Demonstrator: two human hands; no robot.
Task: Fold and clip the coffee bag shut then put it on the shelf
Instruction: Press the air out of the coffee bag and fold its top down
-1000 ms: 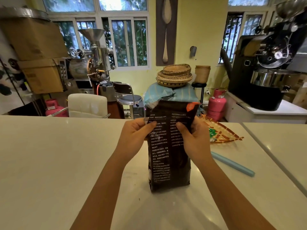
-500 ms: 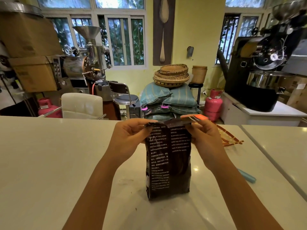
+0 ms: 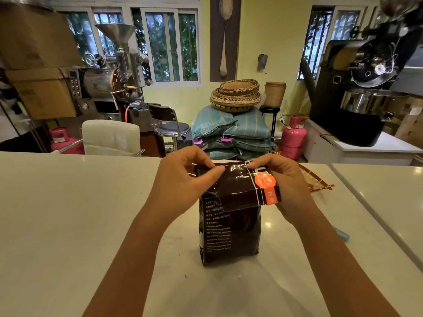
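Atop the coffee bag [image 3: 231,234]: top flap now folded down toward the camera, pinched by left hand [image 3: 183,179] and right hand [image 3: 286,181]. Fold done; blue clip [image 3: 342,234] right of bag, untouched.

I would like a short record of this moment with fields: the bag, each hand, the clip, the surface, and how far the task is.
bag: dark coffee bag standing upright on the white counter, top flap folded over toward the camera
left hand: left hand pinches the fold at the bag's left top corner
right hand: right hand holds the right top corner, beside the orange label
clip: pale blue clip lies on the counter, mostly hidden behind the right forearm
task stage: fold made, not yet clipped
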